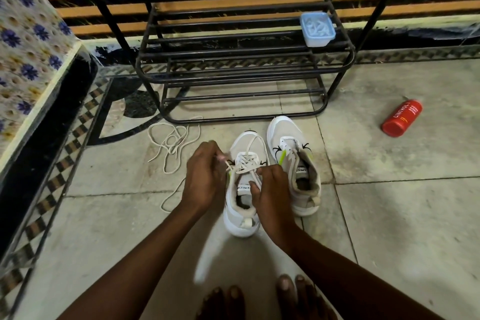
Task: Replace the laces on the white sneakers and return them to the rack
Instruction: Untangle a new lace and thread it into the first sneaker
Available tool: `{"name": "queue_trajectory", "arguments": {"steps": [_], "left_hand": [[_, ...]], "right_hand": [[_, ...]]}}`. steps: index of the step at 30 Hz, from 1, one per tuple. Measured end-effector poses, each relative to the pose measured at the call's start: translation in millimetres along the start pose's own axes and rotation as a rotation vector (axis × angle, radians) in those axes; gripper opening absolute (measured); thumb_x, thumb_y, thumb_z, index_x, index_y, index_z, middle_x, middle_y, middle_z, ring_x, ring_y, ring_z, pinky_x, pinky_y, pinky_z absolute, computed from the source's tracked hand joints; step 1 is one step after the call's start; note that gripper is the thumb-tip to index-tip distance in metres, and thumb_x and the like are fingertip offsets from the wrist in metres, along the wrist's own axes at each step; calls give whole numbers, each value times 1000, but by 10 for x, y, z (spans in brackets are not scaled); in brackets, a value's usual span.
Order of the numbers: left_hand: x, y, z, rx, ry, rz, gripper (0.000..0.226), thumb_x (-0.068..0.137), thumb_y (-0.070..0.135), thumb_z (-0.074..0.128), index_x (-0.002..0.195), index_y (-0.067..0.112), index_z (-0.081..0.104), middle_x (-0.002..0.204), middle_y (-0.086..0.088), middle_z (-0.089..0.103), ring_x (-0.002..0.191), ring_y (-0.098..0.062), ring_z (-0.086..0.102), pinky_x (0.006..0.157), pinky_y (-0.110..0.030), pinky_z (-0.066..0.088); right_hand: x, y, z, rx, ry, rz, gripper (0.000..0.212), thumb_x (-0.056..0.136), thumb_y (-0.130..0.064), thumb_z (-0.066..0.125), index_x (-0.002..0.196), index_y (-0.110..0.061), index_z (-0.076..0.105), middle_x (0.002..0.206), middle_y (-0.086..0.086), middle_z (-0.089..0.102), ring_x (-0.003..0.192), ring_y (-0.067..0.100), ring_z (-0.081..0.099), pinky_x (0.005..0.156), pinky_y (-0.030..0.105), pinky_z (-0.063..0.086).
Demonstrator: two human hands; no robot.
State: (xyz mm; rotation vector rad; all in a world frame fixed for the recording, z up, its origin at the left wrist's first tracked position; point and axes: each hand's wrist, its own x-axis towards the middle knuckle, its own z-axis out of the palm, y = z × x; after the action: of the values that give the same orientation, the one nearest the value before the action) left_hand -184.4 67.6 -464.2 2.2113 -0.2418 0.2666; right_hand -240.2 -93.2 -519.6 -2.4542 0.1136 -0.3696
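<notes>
Step in hand: you are working the lace (245, 162) at the upper eyelets of the near sneaker (240, 226); judging by its half-laced throat, you are threading.
Left hand (205, 166): its fingertips are pinching a free end of the lace at the sneaker's 10 o'clock; the motion blur there is hiding the tip.
Right hand (271, 187): its fingers are curling round the lace at the throat, with the thumb pressing on the tongue.
Where the sneakers are: both are standing on the floor tiles at the rack's (220, 55) 6 o'clock, toes pointing to it, with the far sneaker (283, 132) just beside the near one at its 2 o'clock, apparently unlaced.
Doing it well: you are probably best keeping the thumb on the tongue so that the shoe is not sliding, feeding the tip flat, and evening both ends before tightening.
Watch: the loose lace (168, 143) is lying at 10 o'clock; avoid tangling it with the working end.
</notes>
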Motion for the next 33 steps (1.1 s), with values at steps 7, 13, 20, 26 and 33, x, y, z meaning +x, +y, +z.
{"name": "queue_trajectory", "arguments": {"steps": [7, 13, 20, 26, 33], "left_hand": [[500, 223, -314, -777, 182, -298, 13, 111, 8, 38, 99, 12, 41, 71, -3, 50, 53, -14, 44, 51, -29, 40], [447, -113, -361, 621, -508, 592, 16, 93, 30, 53, 105, 27, 63, 93, 9, 60, 89, -20, 53, 56, -33, 44], [627, -18, -543, 645, -84, 480, 33, 98, 40, 49, 86, 19, 70, 85, 3, 59, 83, -26, 50, 48, -33, 40], [632, -208, -597, 738, -420, 628, 29, 82, 61, 67, 83, 35, 78, 123, 12, 56, 98, -26, 43, 75, -36, 27], [339, -11, -430, -218, -157, 1, 26, 102, 24, 56, 83, 24, 74, 89, 3, 74, 95, -23, 66, 89, -49, 49]], "right_hand": [[11, 26, 20, -37, -22, 8, 32, 80, -9, 77, 106, -5, 59, 110, 13, 52, 102, 32, 54, 88, 41, 49], [45, 35, 65, -151, -38, 18, 27, 82, -12, 76, 104, -7, 62, 106, 11, 54, 98, 31, 55, 84, 38, 50], [31, 54, 83, -202, -28, 1, 28, 78, -6, 78, 101, -7, 61, 105, 12, 54, 93, 31, 55, 78, 37, 48], [25, 91, 95, -175, -35, -18, 25, 82, -10, 75, 103, -5, 60, 108, 15, 53, 98, 32, 54, 85, 41, 50], [23, 66, 79, -168, -26, -27, 29, 79, -8, 74, 104, -6, 60, 107, 14, 53, 97, 33, 54, 86, 44, 51]]}}
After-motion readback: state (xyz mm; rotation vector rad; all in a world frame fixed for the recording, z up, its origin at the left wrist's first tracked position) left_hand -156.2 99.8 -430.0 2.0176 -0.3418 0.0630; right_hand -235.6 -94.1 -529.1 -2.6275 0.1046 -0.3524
